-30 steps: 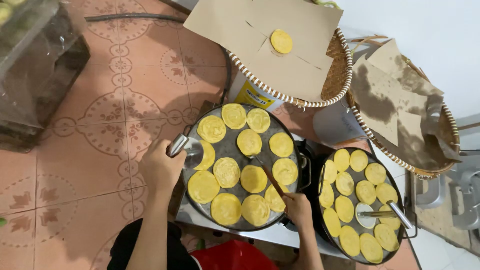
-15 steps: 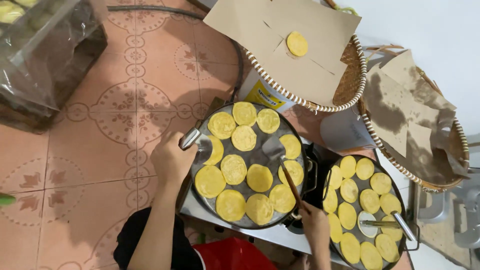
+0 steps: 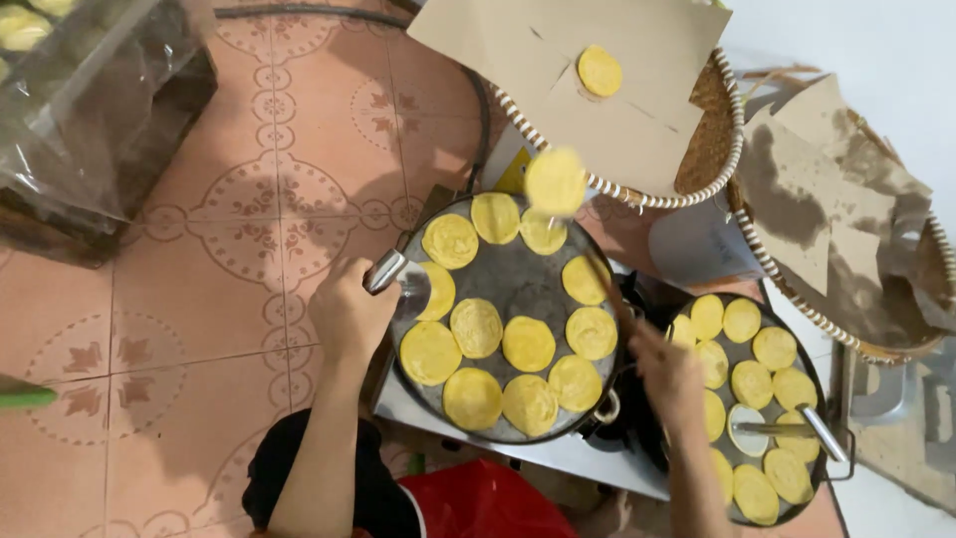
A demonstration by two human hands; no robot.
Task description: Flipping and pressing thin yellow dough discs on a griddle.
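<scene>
Yellow disc [image 3: 555,180] now airborne, blurred, above far rim of round pan [image 3: 508,317]; a second ago among discs in pan. Left hand [image 3: 349,317] fingers closed on pan handle [image 3: 385,270]. Right hand [image 3: 665,371] fingers gripping thin stick [image 3: 607,289]. Empty gap on pan surface.

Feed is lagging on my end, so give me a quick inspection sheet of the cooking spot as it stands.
Surface: patterned tile floor; pans sit on a low metal stove.
Job's things: near pan holds yellow discs; one blurred disc is above its far rim; thin stick.
Clutter: second pan of discs; woven tray with paper and one disc; another papered tray.
Grippers: left hand grips the pan handle; right hand holds the stick.
Cables: dark hose on floor.
Surroundings: plastic-wrapped box, white wall.
</scene>
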